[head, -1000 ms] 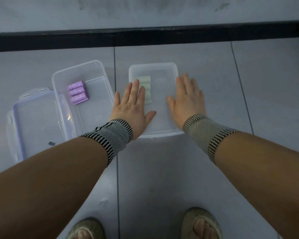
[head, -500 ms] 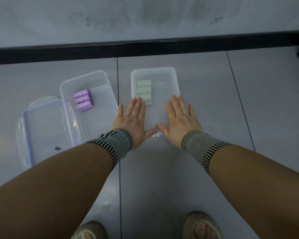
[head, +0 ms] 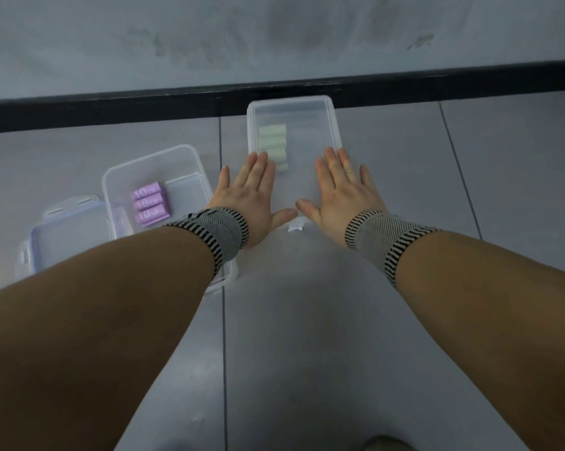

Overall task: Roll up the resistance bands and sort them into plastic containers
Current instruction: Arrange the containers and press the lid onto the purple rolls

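Left hand [head: 248,198] and right hand [head: 338,193] flat, fingers straight, pressing the lidded clear container [head: 290,109] of green rolled bands [head: 272,146] on the floor [head: 307,320], purple rolled bands [head: 150,204] in open container [head: 150,157] just left

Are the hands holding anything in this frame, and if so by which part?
Nothing is gripped. The left hand and right hand lie flat, fingers straight, over the near end of the clear container with the green rolls.
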Demonstrator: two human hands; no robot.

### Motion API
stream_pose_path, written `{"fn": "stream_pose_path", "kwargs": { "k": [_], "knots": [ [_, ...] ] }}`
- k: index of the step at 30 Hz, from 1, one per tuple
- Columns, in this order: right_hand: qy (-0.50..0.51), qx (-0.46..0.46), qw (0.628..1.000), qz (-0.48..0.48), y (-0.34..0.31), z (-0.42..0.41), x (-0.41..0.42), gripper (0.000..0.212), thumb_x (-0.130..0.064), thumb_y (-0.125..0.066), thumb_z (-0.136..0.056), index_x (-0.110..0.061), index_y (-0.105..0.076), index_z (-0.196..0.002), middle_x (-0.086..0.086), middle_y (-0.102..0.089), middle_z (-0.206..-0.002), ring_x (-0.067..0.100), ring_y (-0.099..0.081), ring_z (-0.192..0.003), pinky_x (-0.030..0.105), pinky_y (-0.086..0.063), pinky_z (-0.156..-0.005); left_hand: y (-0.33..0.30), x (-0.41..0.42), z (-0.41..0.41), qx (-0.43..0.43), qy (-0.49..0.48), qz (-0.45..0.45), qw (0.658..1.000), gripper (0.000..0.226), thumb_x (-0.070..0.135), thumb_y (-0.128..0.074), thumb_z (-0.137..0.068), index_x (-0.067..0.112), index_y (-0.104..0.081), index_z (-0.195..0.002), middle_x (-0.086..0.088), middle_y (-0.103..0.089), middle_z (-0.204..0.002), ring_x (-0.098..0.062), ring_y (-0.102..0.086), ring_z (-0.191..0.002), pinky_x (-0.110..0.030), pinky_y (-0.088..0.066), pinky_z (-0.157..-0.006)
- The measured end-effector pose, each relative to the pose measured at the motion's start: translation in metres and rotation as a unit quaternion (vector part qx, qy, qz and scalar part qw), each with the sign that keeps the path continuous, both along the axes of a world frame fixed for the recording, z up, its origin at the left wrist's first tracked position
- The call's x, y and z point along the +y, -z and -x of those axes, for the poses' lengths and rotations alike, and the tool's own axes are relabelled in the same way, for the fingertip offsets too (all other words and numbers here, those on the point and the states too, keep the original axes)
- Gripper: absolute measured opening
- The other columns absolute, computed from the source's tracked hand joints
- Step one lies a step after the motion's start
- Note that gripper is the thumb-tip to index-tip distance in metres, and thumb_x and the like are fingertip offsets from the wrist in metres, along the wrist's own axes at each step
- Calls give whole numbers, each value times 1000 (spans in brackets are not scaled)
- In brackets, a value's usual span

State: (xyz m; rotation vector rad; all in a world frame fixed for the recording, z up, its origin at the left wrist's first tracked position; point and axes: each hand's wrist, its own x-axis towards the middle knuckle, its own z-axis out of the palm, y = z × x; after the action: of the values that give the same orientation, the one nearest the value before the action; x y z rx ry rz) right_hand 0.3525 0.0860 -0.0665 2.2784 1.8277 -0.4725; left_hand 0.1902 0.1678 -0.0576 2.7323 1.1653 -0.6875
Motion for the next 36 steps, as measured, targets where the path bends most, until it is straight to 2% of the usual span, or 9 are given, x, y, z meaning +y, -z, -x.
{"fn": "stream_pose_path", "kwargs": {
  "k": [8, 13, 16, 19, 24, 31, 36],
  "knots": [
    [5, 2, 1000, 6, 2, -6, 10, 83, -68, -10, -90, -15, 11, -150, 4, 21, -158, 20, 21, -144, 49, 4, -118, 6, 9, -6, -18, -1, -2, 1000, 93, 74, -4, -81, 11, 15, -147, -5, 23, -156, -20, 20, -143, -50, 0, -117],
    [26, -6, 999, -34, -13, -8, 8, 77, -62, -15, -93, -18, 10, -150, 3, 17, -159, 22, 15, -146, 49, 2, -118, -3, -6, 3, -100, -38, -7, 994, 79, 64, -11, -90, 15, 8, -149, -3, 20, -156, -21, 16, -144, -48, 1, -118],
    [-1, 2, 998, -61, -26, 11, 0, 73, -55, -23, -96, -17, 7, -151, 5, 13, -159, 23, 12, -146, 47, 0, -119, -14, -23, 35, -128, -57, -9, 990, 72, 56, -19, -94, 16, 3, -150, -2, 15, -158, -21, 13, -145, -48, -2, -118],
    [-55, 44, 994, -86, -43, 52, -4, 69, -47, -32, -97, -17, 0, -151, 5, 9, -160, 24, 10, -147, 45, 0, -119, -31, -30, 90, -132, -87, -27, 987, 69, 48, -32, -95, 17, -5, -150, -2, 8, -159, -22, 7, -146, -47, -7, -118],
    [-169, 92, 978, -81, -69, 148, 2, 71, -49, -31, -97, -18, 1, -152, 4, 11, -160, 23, 13, -146, 43, 2, -119, -55, -35, 200, -100, -193, -69, 974, 69, 42, -45, -93, 16, -15, -149, -3, 0, -159, -24, 1, -146, -49, -12, -115],
    [-288, 92, 952, -46, -65, 285, 13, 74, -50, -29, -98, -10, 5, -151, 9, 13, -159, 24, 12, -146, 41, 3, -119, -42, -55, 319, -42, -330, -48, 942, 70, 44, -42, -94, 22, -6, -150, -3, 4, -159, -23, 6, -146, -48, -10, -117],
    [-281, 80, 955, 43, -23, 332, 21, 77, -50, -34, -97, -11, 6, -151, 10, 15, -159, 25, 10, -147, 41, -1, -120, -10, -52, 349, -23, -390, 13, 921, 66, 46, -35, -96, 25, -3, -150, -3, -5, -159, -25, 8, -146, -50, -9, -116]
  ]
}}
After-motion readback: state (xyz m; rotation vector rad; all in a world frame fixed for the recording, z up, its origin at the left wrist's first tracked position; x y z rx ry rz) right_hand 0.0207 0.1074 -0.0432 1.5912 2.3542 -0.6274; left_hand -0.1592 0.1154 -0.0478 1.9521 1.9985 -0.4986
